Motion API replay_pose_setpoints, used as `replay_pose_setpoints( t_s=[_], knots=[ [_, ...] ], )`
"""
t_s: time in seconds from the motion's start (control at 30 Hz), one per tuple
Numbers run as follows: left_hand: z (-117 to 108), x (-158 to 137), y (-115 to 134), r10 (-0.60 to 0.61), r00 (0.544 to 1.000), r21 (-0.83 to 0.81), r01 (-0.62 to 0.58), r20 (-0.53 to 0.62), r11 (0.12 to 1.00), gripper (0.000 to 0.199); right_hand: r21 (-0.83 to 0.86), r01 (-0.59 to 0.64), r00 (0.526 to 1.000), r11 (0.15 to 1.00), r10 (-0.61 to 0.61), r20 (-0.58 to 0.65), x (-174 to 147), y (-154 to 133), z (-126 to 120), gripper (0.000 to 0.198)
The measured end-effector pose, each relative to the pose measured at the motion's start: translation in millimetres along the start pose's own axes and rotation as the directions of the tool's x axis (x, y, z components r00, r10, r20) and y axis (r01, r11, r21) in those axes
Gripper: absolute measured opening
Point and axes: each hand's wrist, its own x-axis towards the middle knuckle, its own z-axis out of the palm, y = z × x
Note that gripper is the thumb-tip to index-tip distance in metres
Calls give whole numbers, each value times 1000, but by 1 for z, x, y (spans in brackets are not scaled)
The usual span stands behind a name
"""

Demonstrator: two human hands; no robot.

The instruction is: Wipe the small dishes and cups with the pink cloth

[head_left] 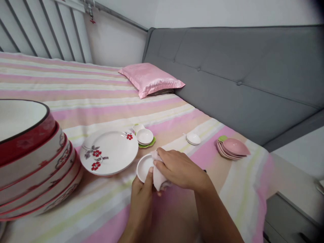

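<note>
A small white dish (145,168) is tilted up in my left hand (142,189), whose thumb presses on the near rim. My right hand (177,165) grips a pale pink cloth (159,176) folded over the dish's right edge, against its rim. Just beyond my hands, a small white bowl (144,136) rests on a few small dishes with green edges. To their left lies a white plate with red flowers (113,152). Two or so small white dishes (193,138) sit farther right. The fingers under the dish are partly hidden.
A tall stack of red-and-white bowls (37,175) stands at the left. Pink leaf-shaped dishes (235,147) are stacked at the right, near the edge of the striped bedspread (101,118). A pink pillow (152,79) lies by the grey headboard (227,60).
</note>
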Motion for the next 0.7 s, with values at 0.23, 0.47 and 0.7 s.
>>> replay_pose_setpoints(
  t_s=[0.23, 0.47, 0.7],
  knots=[
    [-1, 1, -2, -27, 1000, -128, 29, 11, 991, 41, 11, -29, 997, 1000, 28, 72, -6, 1, -5, 38],
    [-1, 0, 1, -78, 997, -215, 82, 29, 973, 32, 2, 33, 991, 999, -33, 131, -11, 6, -11, 38],
    [0, 2, 3, -97, 995, -163, 97, 8, 982, 33, 10, 27, 984, 1000, -28, 176, -18, 20, -17, 28]
  ],
)
